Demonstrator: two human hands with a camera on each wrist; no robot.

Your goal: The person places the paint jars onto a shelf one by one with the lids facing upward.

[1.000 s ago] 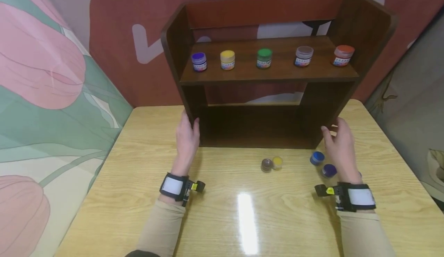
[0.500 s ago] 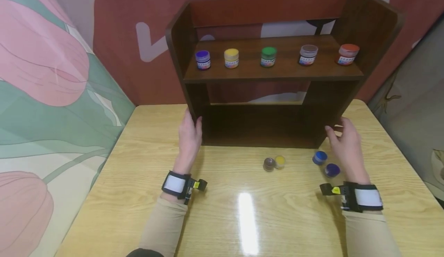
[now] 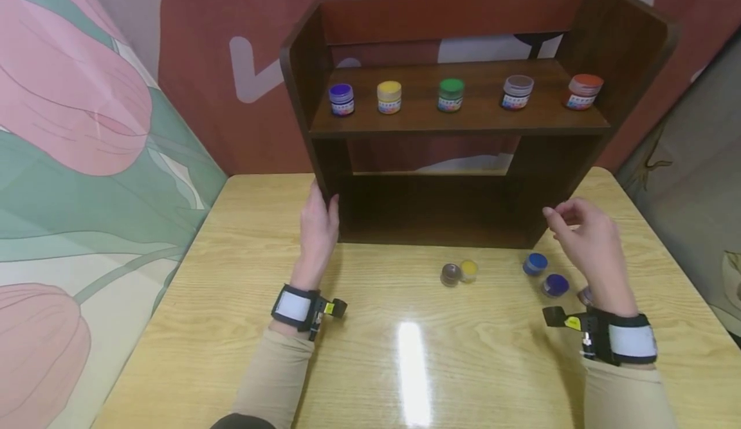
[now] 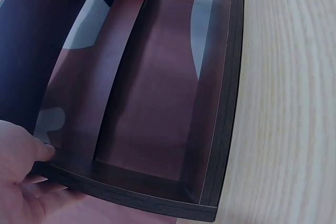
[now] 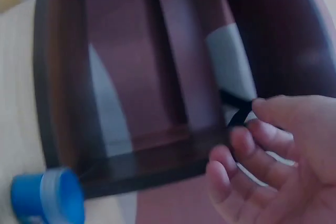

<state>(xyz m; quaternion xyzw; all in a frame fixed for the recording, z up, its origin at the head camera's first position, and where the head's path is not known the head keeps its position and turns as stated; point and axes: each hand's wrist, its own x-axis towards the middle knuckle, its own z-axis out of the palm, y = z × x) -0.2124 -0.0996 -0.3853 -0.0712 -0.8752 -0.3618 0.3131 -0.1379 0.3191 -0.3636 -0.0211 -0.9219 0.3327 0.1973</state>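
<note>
Left fingers [image 4: 60, 199] clasped round the wooden shelf [image 3: 417, 119]; near half-curled, empty right fingers [image 5: 265, 162], blue paint jar [image 3: 535, 264] could be toppled by sweeping.

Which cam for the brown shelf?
Head: it frames the brown shelf top to bottom, with five jars on its upper board. Left wrist gets a close part, with the left hand gripping a side panel. Right wrist gets a blurred part, the right hand partly in front.
</note>
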